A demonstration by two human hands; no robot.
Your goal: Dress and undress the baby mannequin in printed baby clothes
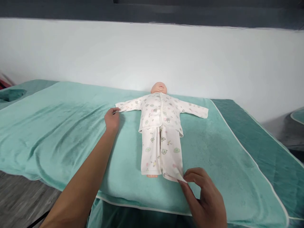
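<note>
A bald doll (pixel 158 87) in white, print-patterned cloth jacket (pixel 153 109) and trousers (pixel 152 152) lies face-up on a pale green plush blanket (pixel 213 152). Left hand (pixel 112 120): grip pinched on a sleeve cuff (pixel 118 106); right hand (pixel 209 198): likewise on a trouser hem (pixel 174 176). Uneven pulling could skew the doll. Dark green fabric (pixel 258 136) lies rightward; a white wall (pixel 152 53) bounds the head end.

A white wall (pixel 83 53) (brightest mid-span) runs beneath a dark band (pixel 71 11); grey floor (pixel 21 193) lies lower left.
</note>
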